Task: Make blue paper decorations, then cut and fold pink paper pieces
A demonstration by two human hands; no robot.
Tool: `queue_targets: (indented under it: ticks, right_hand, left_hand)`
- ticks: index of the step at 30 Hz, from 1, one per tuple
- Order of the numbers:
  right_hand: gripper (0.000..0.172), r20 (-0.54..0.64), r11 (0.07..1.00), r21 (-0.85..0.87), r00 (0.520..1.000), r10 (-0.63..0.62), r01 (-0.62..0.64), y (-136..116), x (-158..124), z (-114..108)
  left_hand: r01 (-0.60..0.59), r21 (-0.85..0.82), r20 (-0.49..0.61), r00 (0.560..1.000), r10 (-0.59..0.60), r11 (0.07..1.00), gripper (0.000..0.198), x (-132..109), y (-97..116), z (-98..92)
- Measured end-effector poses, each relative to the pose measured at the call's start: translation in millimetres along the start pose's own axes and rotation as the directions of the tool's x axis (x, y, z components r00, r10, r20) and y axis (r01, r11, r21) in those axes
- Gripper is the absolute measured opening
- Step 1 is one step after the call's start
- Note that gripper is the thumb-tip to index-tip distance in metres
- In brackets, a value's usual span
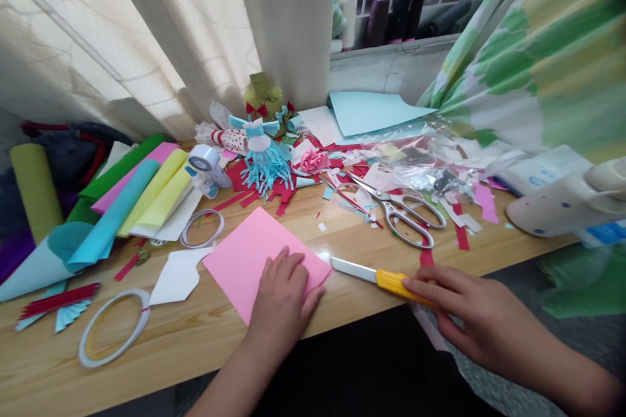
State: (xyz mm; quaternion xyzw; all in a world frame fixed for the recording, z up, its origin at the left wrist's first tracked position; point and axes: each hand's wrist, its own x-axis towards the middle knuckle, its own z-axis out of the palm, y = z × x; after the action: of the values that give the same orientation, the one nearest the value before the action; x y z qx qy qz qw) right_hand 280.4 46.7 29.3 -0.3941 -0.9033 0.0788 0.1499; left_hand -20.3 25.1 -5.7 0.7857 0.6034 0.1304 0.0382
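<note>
A square of pink paper lies on the wooden table with one corner toward the right. Flat on top of it rests my left hand, fingers stretched out and pressing the sheet. My right hand grips a yellow utility knife by its handle. The knife's blade is extended and points left, its tip at or just beside the paper's right corner; I cannot tell if they touch. A piece of white paper lies left of the pink square.
Scissors lie open behind the knife, among red and white paper scraps. Tape rolls sit at the left, near rolled coloured paper. A glue bottle and a blue fringed paper piece stand behind. A whitish cylindrical container is at the right.
</note>
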Motion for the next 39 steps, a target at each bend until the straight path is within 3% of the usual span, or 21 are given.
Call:
queue_targets:
  ticks: [9, 15, 20, 24, 26, 28, 31, 39]
  right_hand:
    - [0.061, 0.219, 0.995, 0.101, 0.975, -0.041, 0.019, 0.7, -3.3, 0.6]
    - [0.057, 0.238, 0.991, 0.129, 0.970, -0.046, 0.016, -6.3, 11.2, 14.2]
    - [0.059, 0.250, 0.988, 0.155, 0.967, -0.055, 0.016, -2.5, 9.2, 10.2]
    - [0.058, 0.269, 0.990, 0.142, 0.962, -0.043, 0.005, -1.0, 3.8, 7.9]
    - [0.060, 0.266, 0.991, 0.133, 0.963, -0.048, 0.013, -1.9, 3.9, 9.0]
    - [0.061, 0.255, 0.992, 0.127, 0.965, -0.059, 0.027, -3.0, 5.9, 11.2]
    - [0.062, 0.231, 0.991, 0.121, 0.970, -0.077, 0.050, -3.5, 10.2, 15.4]
    - [0.057, 0.223, 0.996, 0.053, 0.971, -0.083, 0.073, -6.6, 18.2, 28.5]
  left_hand:
    - [0.002, -0.022, -0.035, 0.999, -0.003, 1.000, 0.012, -0.3, 2.0, -0.3]
    - [-0.032, -0.048, -0.003, 0.999, 0.032, 0.998, 0.018, -2.5, -1.6, -9.5]
    - [-0.052, -0.100, 0.048, 0.997, 0.057, 0.994, 0.022, 1.8, -13.1, -21.3]
    - [-0.058, -0.078, 0.053, 0.997, 0.062, 0.995, 0.018, 5.3, -20.1, -19.3]
    - [-0.035, 0.022, 0.021, 0.999, 0.035, 0.999, 0.025, 5.2, -22.7, -14.9]
    - [0.008, 0.130, 0.012, 1.000, -0.010, 0.991, 0.043, 3.8, -25.8, -9.8]
    - [0.006, 0.172, 0.093, 0.995, -0.023, 0.985, 0.068, 0.5, -31.0, -3.3]
    - [-0.041, 0.163, 0.186, 0.982, 0.010, 0.986, 0.078, -2.0, -32.8, -1.3]
